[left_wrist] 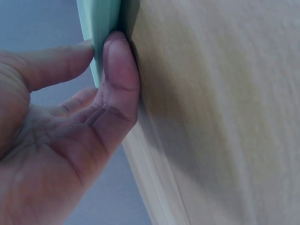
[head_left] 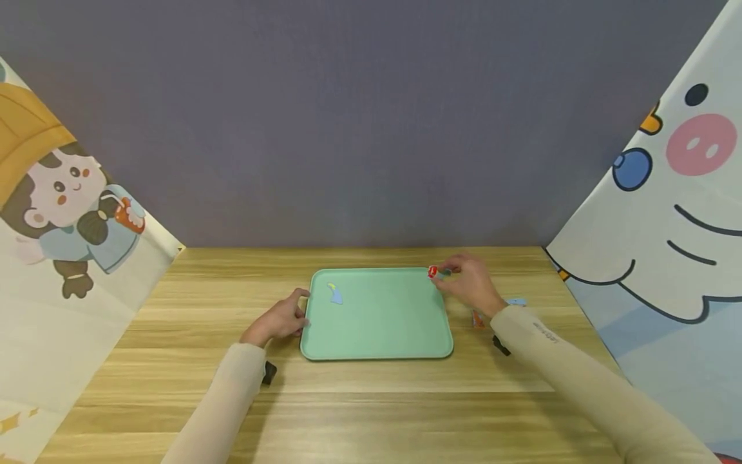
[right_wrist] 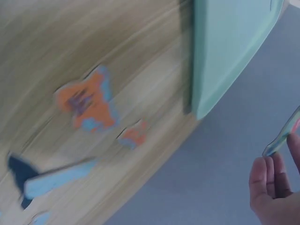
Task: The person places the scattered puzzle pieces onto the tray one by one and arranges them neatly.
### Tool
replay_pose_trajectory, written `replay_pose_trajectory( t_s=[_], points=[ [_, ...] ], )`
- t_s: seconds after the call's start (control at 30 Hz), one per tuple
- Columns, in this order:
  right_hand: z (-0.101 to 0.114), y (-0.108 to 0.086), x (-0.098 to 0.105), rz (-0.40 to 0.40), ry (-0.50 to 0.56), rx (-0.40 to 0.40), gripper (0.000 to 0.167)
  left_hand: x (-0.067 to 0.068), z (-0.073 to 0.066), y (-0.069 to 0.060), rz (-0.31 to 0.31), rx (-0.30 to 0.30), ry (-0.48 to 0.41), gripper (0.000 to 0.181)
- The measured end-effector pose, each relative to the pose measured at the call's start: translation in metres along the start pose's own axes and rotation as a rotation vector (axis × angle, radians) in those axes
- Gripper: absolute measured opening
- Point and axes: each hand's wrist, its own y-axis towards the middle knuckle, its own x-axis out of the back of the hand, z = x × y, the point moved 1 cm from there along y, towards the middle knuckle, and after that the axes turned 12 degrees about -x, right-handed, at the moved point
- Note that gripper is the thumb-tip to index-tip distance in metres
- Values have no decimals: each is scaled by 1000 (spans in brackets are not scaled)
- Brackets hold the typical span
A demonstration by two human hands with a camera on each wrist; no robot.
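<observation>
A green tray lies on the wooden table, a small blue and yellow piece near its upper left corner. My left hand is at the tray's left edge; in the left wrist view the thumb and curled fingers of that hand grip the rim. Over the tray's upper right corner, my right hand pinches a red and white piece. The right wrist view shows this hand with the flat piece between thumb and fingers, held clear of the tray.
Right of the tray, partly under my right arm, lie flat orange and blue pieces, a smaller orange one, a light blue strip and a dark piece. A grey wall rises behind the table.
</observation>
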Motion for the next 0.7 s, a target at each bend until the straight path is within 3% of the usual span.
replay_pose_trajectory(
  t_s=[0.3,0.7],
  points=[
    [26,9,-39,80,-42,99,22,1,1,-2,-13,4,-19,61],
    [47,22,-101,266,-88,84,17,0,-2,-1,-21,-1,-29,61]
  ],
)
